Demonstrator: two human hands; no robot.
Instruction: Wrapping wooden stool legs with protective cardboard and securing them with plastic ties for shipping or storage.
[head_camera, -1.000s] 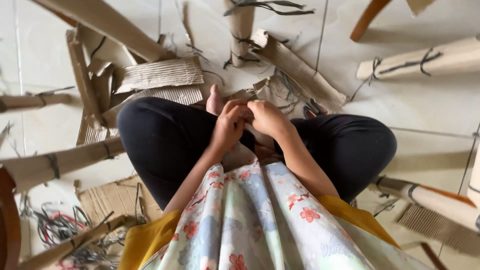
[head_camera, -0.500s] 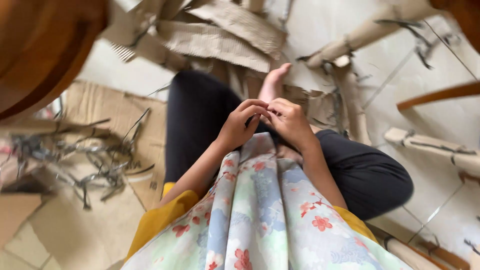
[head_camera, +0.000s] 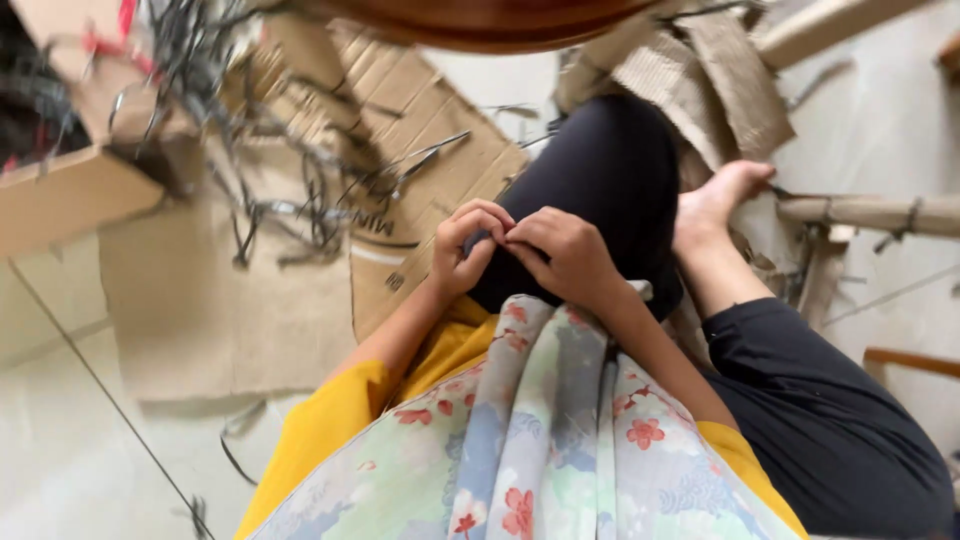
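Two hands (head_camera: 520, 250) together over black knee (head_camera: 600, 190)

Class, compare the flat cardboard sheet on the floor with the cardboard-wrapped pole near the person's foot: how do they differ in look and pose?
The flat cardboard sheet lies spread out on the floor, while the cardboard-wrapped pole is a long rolled shape lying across the floor. The sheet carries a tangle of dark straps loose on top; the pole has a dark strap tied around it. The sheet sits beside the left hand; the pole lies by the bare foot. Both are brown cardboard.
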